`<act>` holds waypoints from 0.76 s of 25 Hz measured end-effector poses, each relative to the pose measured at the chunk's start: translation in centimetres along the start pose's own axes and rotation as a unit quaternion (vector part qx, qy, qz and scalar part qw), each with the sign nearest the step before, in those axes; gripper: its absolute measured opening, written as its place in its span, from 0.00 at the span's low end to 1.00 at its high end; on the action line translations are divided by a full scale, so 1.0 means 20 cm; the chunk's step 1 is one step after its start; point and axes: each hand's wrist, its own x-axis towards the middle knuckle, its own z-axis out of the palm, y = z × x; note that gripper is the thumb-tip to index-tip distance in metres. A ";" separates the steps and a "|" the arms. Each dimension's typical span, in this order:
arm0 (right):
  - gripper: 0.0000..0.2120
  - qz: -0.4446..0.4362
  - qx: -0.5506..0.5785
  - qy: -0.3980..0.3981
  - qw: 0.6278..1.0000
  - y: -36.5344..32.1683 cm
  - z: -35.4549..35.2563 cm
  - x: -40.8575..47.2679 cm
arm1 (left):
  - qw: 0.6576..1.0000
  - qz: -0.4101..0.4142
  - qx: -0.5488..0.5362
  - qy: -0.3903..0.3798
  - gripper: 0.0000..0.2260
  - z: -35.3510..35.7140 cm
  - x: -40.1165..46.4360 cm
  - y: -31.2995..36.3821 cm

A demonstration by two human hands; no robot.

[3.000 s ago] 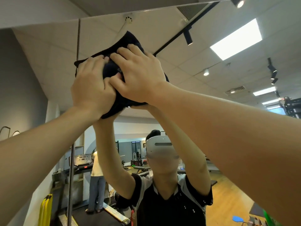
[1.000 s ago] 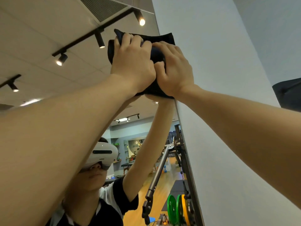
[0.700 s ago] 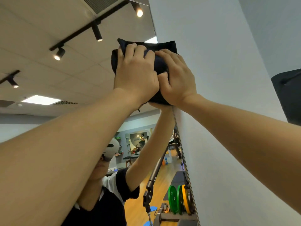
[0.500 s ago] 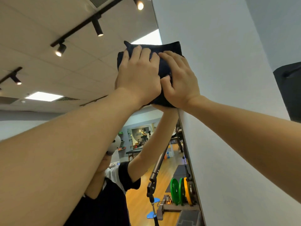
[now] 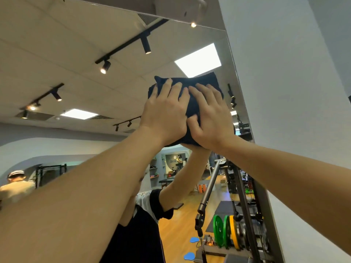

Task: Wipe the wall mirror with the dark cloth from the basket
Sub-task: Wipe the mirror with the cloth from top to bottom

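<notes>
The dark cloth (image 5: 201, 82) is pressed flat against the wall mirror (image 5: 76, 73), high up near its right edge. My left hand (image 5: 165, 112) covers the cloth's left half with fingers spread. Beside it, touching it, my right hand (image 5: 210, 116) presses the right half. Most of the cloth is hidden under both hands; only its top edge and a strip between the hands show. The mirror reflects my raised arms, the ceiling and the gym room.
The mirror's grey frame (image 5: 245, 130) runs down its right side, with a plain white wall (image 5: 284, 92) beyond. In the reflection are coloured weight plates (image 5: 226, 232), a metal bar (image 5: 209, 188) and another person (image 5: 15, 186) at far left.
Both hands and the cloth have slid down the mirror along its right edge. Three seconds ago they pressed the cloth farther left on the glass.
</notes>
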 end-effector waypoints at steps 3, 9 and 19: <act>0.34 -0.006 0.000 -0.006 1.000 -0.25 0.04 0.04 | 1.000 -0.006 -0.008 -0.001 0.26 -0.09 -0.13 -0.21; 0.34 -0.012 0.002 -0.011 1.000 -0.78 0.17 0.13 | 0.999 -0.022 0.004 -0.028 0.29 -0.32 -0.38 -0.65; 0.33 -0.017 0.006 -0.023 1.000 -1.64 0.38 0.28 | 0.998 -0.041 0.012 -0.048 0.32 -0.62 -0.80 -1.37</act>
